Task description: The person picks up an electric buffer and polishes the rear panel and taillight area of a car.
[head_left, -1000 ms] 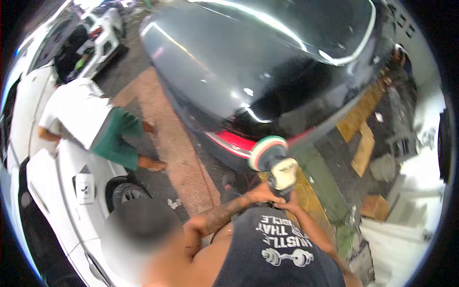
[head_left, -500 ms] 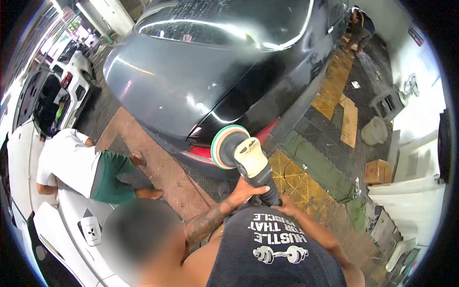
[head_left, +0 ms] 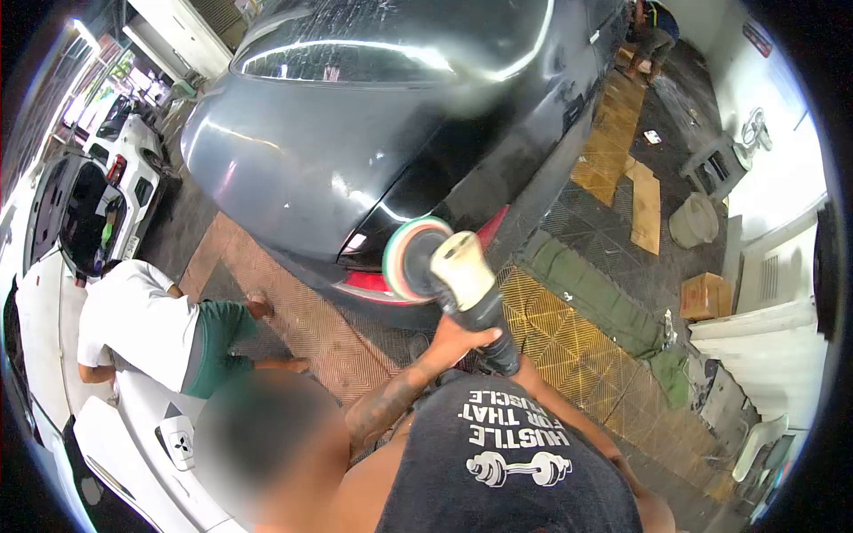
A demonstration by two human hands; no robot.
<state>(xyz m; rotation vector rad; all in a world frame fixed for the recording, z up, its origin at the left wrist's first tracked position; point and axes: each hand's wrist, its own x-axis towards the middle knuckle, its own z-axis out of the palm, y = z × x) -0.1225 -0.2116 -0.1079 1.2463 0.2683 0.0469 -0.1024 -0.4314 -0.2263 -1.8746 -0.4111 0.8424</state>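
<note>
A polisher (head_left: 464, 274) with a pale head, a dark body and a round green-and-orange-edged pad points up and left in front of me. My left hand (head_left: 458, 342), on the tattooed arm, is closed round its body, thumb across the top. At the rear end of the tool my right hand (head_left: 522, 371) grips it; most of its fingers are hidden. The pad overlaps the rear corner of a dark car (head_left: 311, 133) in view, close to the red tail light (head_left: 369, 282). Whether pad and car touch, I cannot tell.
At left a person in a white shirt (head_left: 138, 324) bends over a white car (head_left: 53, 329). Another person (head_left: 656, 40) crouches at the upper right. A bucket (head_left: 693, 222), a cardboard box (head_left: 706, 296), flat cardboard (head_left: 646, 209) and green cloth (head_left: 586, 289) lie at right.
The view has swung, so the dark car sits further left. The polisher has shifted left and up in view, both hands still on it. The person at left stays bent over the white car.
</note>
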